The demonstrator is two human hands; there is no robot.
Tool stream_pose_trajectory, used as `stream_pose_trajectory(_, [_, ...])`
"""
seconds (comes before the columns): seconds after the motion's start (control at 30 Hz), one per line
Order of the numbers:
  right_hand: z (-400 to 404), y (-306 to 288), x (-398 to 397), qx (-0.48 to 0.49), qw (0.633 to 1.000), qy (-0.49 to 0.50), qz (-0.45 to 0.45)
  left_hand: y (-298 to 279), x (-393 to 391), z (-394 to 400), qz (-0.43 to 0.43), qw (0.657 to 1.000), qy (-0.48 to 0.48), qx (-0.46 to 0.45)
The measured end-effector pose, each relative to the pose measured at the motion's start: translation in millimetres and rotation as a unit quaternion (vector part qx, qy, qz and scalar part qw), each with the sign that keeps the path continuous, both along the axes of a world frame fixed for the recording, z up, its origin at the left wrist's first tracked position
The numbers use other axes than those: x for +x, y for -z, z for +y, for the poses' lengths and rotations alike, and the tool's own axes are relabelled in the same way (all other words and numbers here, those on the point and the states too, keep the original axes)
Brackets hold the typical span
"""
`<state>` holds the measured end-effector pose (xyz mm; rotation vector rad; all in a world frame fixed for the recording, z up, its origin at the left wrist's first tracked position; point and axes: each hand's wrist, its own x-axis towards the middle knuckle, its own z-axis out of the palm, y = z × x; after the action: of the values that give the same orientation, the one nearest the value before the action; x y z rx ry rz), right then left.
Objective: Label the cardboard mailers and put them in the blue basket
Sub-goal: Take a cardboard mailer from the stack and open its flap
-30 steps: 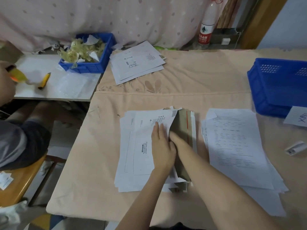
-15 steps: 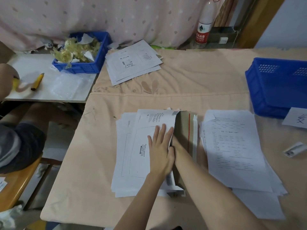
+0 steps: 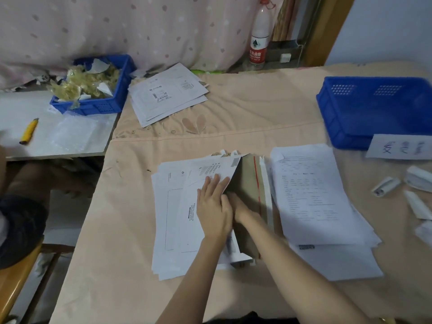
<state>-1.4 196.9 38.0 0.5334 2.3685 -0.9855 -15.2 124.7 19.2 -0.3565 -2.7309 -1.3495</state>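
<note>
A stack of white cardboard mailers (image 3: pixel 173 220) lies at the table's near middle. The top mailer's right edge is raised, showing its brown inside (image 3: pixel 249 181) with a red tear strip. My left hand (image 3: pixel 214 206) presses flat on the top mailer, fingers straight. My right hand (image 3: pixel 240 209) is slid in under that raised edge, beside the left hand, with its fingertips hidden. Printed label sheets (image 3: pixel 311 195) lie in a pile just to the right. The blue basket (image 3: pixel 346 129) stands at the far right, its visible part holding nothing.
A second pile of mailers (image 3: pixel 168 99) lies at the back. On a side table to the left are a blue bin of scraps (image 3: pixel 93 107) and a yellow knife (image 3: pixel 29 130). A handwritten paper sign (image 3: pixel 397 147) and white paper curls (image 3: pixel 385 187) lie on the right. Another person sits at left.
The top mailer's right edge has lifted a little more and shows more brown. My left hand has spread its fingers and stayed on the mailer. My right hand has stayed under the edge.
</note>
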Motion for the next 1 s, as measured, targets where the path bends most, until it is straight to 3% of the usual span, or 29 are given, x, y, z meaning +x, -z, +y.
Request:
stream_pose_trajectory(0.1, [23.1, -12.7, -17.5, -0.078, 0.986, 0.138, 0.053, -6.3, 5.4, 10.4, 0.007, 1.000, 0.026, 0.008])
stream_pose_trajectory(0.27, [73.2, -3.3, -1.2, -0.102, 0.950, 0.246, 0.162, -14.3, 12.5, 38.7, 0.035, 0.997, 0.074, -0.001])
stream_pose_trajectory(0.4, [112.6, -3.2, 13.8, -0.198, 0.857, 0.401, 0.255, -14.9, 17.9, 62.0, 0.041, 0.996, 0.076, -0.001])
stream_pose_trajectory(0.5, [144.7, 5.0, 28.8, -0.198, 0.805, 0.483, 0.282, -13.0, 20.0, 82.3, 0.041, 0.997, 0.062, -0.006])
stream_pose_trajectory(0.67, [204.9, 33.3, 57.3, -0.040, 0.810, 0.534, 0.239, -8.2, 25.0, 110.5, 0.041, 0.999, 0.023, -0.023])
stream_pose_trajectory(0.83, [243.9, 55.4, 83.2, -0.059, 0.836, 0.530, 0.130, -5.6, 35.2, 130.2, 0.043, 0.997, -0.042, -0.041])
stream_pose_trajectory(1.0, [255.5, 68.1, 97.6, 0.020, 0.870, 0.487, 0.079, -0.6, 49.1, 146.3, 0.030, 0.997, -0.046, -0.057])
